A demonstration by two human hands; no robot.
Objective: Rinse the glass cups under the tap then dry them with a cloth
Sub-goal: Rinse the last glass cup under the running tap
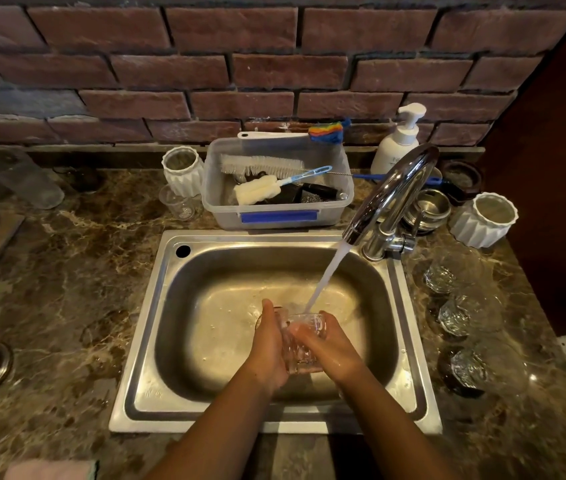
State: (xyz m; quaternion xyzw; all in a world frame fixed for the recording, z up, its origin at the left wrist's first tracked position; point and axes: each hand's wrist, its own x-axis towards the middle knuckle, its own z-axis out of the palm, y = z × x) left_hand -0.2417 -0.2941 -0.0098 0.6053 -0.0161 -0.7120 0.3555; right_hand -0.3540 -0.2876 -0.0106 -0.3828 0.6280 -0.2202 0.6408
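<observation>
A brick wall point(274, 64) backs the brown marbled surface point(67, 278), which runs wide on the left of the steel sink point(143, 341) and narrows to a strip on its right, ending at a straight edge beside a dark panel. The basin lies open to the left of and behind the arms. A clear plastic tub point(274, 216) of brushes stands just behind the sink's back rim. The curved tap point(392, 188) rises from the back right corner, and its stream slants down into the basin's front half.

There the left grip point(269, 344) and right grip point(330, 348) both grasp one glass cup point(304, 337) from either side, fingers curled round it. It is tilted, mouth away from the person, and the water lands at its rim. It is near the front wall of the basin.

Three more glass cups point(458, 317) stand in a row on the right strip, between the sink rim and the surface edge. A pink cloth point(49, 470) lies at the surface's near left, cut off by the frame.
</observation>
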